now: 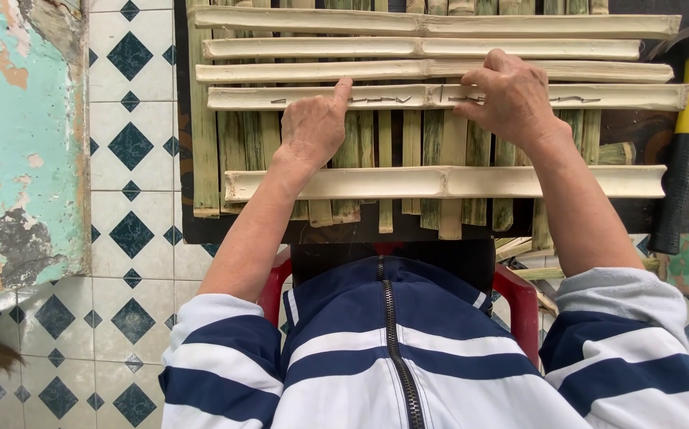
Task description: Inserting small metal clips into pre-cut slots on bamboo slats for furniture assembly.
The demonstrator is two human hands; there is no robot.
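Bamboo lattice panel (440, 103) laid flat on a dark board (646, 214), directly ahead of the body. Built from 5 pale split-bamboo crosspieces running left to right, over green vertical slats (412, 151) running away from the body.

Left hand (313, 127) rested on the panel with index finger (341, 91) extended and tip pressed on the 4th crosspiece (638, 97) counted from the far edge; remaining fingers curled loosely, nothing gripped.

Right hand (511, 95) placed palm-down on the same crosspiece, fingers bent and spread over it, pressing rather than holding; thumb hidden, so any pinch underneath could not be confirmed.

Long axis of the touched crosspiece lay straight across the line of both forearms. Both hands set on it, left near its midpoint, right further toward its right end. Thin dark marks, possibly staples or wire ties, seen along the crosspiece face between and beyond the hands; too small to identify.

Nearest crosspiece (440, 183) lay between the wrists and the body, untouched.

Hammer (682, 135) with yellow shaft and black grip lay at the right edge of the board, long axis running away from the body, just beside the panel ends. Right hand nearer to it than left, though apart from it.

Red chair (519, 294) arms visible beneath the board. Tiled floor (134, 206) with dark diamond pattern to the left.
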